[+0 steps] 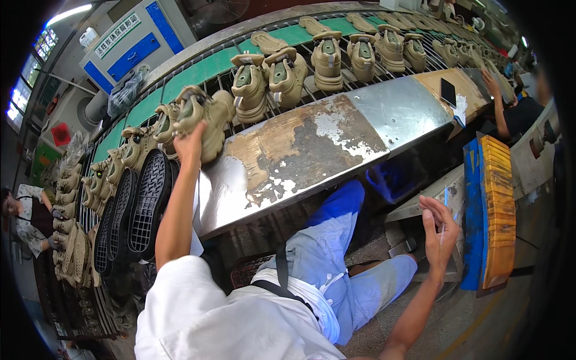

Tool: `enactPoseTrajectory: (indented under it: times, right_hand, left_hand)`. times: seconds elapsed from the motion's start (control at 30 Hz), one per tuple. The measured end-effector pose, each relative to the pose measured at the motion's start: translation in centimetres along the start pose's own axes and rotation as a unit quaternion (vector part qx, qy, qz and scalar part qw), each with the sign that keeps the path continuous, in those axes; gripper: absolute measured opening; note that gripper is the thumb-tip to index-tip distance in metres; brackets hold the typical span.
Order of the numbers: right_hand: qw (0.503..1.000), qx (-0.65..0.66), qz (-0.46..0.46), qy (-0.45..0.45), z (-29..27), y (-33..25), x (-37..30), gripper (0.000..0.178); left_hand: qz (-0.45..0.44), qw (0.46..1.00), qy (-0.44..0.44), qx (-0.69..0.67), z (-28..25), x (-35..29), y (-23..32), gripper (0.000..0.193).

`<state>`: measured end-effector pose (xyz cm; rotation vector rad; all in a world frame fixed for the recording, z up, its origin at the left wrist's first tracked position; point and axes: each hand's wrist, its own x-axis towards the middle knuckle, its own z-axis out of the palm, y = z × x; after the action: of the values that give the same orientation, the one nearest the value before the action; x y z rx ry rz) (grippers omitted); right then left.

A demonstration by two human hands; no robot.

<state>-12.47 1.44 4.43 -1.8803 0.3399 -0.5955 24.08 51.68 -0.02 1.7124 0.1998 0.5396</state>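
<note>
My left hand (pixel 189 144) grips a tan sneaker (pixel 211 120) by its side, at the left end of the bench, above the conveyor's near edge. Close beside that hand stand black rubber soles (pixel 149 204) with a grid pattern. Out to the right, over the floor, my right hand (pixel 439 233) is raised with its fingers stretched and the thumb apart. A thin pale streak shows by its fingers; whether it is an object I cannot make out. Tan sneakers (pixel 285 81) stand in pairs along the conveyor (pixel 198 69).
The worn metal-topped bench (pixel 372 120) runs before my knees. A phone (pixel 448 91) lies at its right. An upright orange-and-blue ribbed block (pixel 498 210) stands right of my right hand. Other people work at the far left (pixel 35 219) and far right (pixel 519 117).
</note>
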Motion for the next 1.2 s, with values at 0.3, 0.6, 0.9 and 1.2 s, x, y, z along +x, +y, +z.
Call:
enactPoseTrajectory:
  times: [0.3,0.6,0.9,1.2]
  right_hand:
    - [0.978,0.041,-0.079,-0.19,9.7,0.0,-0.1,0.042]
    - [0.984,-0.056,-0.064,-0.154,15.2,-0.5,0.6,0.095]
    - [0.993,0.083,0.008,0.078,1.4,2.0,-5.2,0.095]
    - [0.874,-0.188,-0.028,0.447,-20.5,-0.9,-4.3,0.068]
  left_hand:
    - [0.032,0.998,0.007,-0.062,-0.6,-22.6,4.1,0.078]
    - [-0.129,0.977,-0.141,-0.096,0.2,-15.1,4.4,0.049]
    - [-0.068,0.891,-0.427,-0.136,19.2,-20.6,12.4,0.048]
    - [0.279,0.694,-0.613,-0.253,51.9,-41.6,33.1,0.05]
